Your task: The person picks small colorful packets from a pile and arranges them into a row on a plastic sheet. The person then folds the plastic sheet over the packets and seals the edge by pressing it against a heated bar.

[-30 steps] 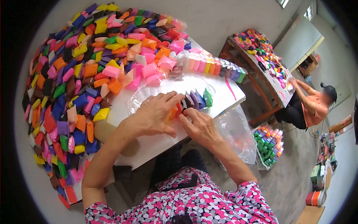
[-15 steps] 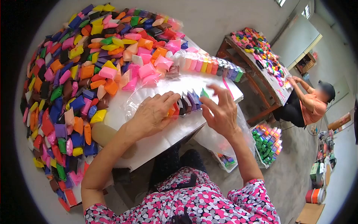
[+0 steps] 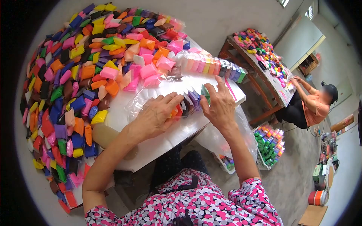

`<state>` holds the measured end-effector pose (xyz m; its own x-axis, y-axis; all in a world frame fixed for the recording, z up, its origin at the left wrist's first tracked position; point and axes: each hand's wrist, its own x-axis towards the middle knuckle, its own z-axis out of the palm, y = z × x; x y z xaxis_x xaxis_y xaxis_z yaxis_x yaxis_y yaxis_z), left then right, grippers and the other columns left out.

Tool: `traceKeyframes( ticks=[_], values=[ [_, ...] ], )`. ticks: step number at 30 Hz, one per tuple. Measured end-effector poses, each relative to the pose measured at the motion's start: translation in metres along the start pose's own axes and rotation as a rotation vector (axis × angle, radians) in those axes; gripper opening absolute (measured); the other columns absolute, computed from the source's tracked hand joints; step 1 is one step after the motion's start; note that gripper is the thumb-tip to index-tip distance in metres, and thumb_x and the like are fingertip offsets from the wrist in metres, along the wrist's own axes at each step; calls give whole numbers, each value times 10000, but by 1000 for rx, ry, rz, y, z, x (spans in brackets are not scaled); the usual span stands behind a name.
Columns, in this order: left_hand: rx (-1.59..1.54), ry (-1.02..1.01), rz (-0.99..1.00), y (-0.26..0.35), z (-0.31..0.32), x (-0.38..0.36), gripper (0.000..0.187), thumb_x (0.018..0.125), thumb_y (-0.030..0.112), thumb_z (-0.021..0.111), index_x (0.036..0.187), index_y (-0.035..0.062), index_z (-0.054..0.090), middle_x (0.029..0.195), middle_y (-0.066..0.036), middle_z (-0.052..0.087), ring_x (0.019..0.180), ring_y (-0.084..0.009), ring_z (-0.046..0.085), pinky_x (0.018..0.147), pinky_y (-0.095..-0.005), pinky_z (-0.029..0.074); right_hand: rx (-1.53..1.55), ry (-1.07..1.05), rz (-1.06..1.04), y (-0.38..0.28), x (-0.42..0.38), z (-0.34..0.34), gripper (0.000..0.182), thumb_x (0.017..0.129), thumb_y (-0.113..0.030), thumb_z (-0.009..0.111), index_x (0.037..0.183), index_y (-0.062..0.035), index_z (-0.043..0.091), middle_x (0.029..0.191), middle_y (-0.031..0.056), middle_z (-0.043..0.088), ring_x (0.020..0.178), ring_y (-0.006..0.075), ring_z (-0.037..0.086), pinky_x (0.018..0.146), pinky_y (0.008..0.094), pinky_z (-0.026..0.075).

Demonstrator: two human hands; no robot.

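A short row of small coloured packets [image 3: 193, 101] stands on the white tabletop between my two hands, with orange, black, purple and blue ones visible. My left hand [image 3: 156, 116] is curled around the row's left end, its fingers covering some packets. At the other end, my right hand [image 3: 219, 104] has thumb and fingers closed about a green packet [image 3: 204, 93]. Clear plastic film [image 3: 136, 104] lies beside my left hand. Behind the row is a longer, clear-wrapped row of packets [image 3: 211, 66] in many colours.
A large heap of loose coloured packets [image 3: 77, 103] covers the table's left and back. White baskets [image 3: 264, 160] of packed rows stand on the floor at right. Another person [image 3: 318, 103] works at a second table [image 3: 264, 62]. A pink strip [image 3: 230, 89] lies near the table edge.
My right hand has moved left and closed in on the green packet at the row's end. The left hand has stayed nearly in place.
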<state>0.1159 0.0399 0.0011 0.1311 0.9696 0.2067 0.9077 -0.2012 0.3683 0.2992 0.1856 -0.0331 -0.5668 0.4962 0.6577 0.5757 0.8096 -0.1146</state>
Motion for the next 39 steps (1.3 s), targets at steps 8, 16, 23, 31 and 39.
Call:
traceKeyframes(
  ticks=[8, 16, 23, 31, 39],
  values=[
    [-55, 87, -32, -8, 10, -2, 620, 791, 103, 678, 1356, 69, 425, 1313, -188, 534, 1191, -366, 539, 991, -459, 428, -112, -38, 57, 5, -4, 12, 239, 818, -190, 624, 863, 37, 686, 1208, 208, 599, 977, 319, 609, 754, 423, 499],
    [-46, 162, -43, -9, 11, -1, 553, 779, 93, 640, 1305, 76, 471, 1205, -181, 593, 1084, -375, 586, 942, -455, 462, -3, -56, 138, 1, -2, -1, 230, 849, -186, 595, 825, 27, 677, 994, 167, 648, 866, 299, 637, 734, 410, 512],
    [-77, 177, -51, -13, 15, -5, 519, 807, 112, 601, 1310, 74, 476, 1186, -182, 605, 1060, -373, 598, 939, -459, 464, -66, -80, 170, 0, -5, 4, 270, 884, -249, 598, 823, 5, 665, 859, 144, 632, 792, 300, 637, 717, 421, 506],
    [-82, 179, -77, -16, 17, -4, 520, 823, 136, 595, 1326, 71, 480, 1218, -196, 605, 1096, -374, 591, 968, -451, 457, 169, -102, 226, 4, -7, -14, 360, 952, -370, 586, 858, -34, 676, 891, 135, 653, 811, 319, 649, 699, 431, 486],
    [-115, 170, -70, -16, 16, -2, 507, 838, 151, 596, 1327, 77, 486, 1208, -202, 612, 1078, -374, 602, 952, -449, 471, 52, 187, -26, 7, -6, -17, 261, 908, -304, 660, 927, -44, 638, 938, 134, 653, 847, 309, 646, 694, 422, 481]
  ],
)
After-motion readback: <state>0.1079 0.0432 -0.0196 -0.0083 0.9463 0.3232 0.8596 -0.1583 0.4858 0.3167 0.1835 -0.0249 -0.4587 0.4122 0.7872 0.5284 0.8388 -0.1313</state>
